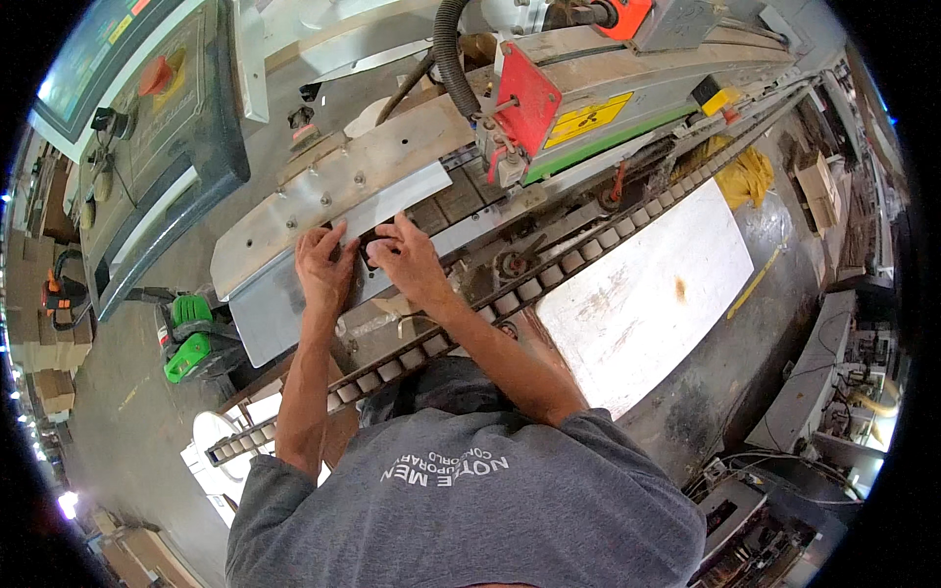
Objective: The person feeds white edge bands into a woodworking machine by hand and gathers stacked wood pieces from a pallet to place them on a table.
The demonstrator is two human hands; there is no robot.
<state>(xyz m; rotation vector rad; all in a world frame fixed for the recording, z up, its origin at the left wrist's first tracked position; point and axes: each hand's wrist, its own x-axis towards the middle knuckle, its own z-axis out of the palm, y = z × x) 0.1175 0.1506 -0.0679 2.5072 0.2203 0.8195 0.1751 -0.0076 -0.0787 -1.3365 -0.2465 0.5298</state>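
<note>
My left hand [325, 267] is over the grey metal infeed plate [270, 316] of a long machine, fingers bent and thumb close to the fingertips. Just to its right, my right hand [410, 263] has its fingers curled in a pinch above a dark gap in the machine bed. Between the hands lies a small dark part [367, 245], partly covered by the fingers; I cannot make out its kind. Beyond the fingertips runs a pale metal strip [417, 188] below a bolted metal guard [338, 181].
A red end plate [521, 98] and green-edged beam [598, 147] stand at the far right. A roller rail [529, 290] crosses in front of me, beside a white panel [647, 294]. A control console [172, 147] is at far left, near a green-and-black device [191, 338].
</note>
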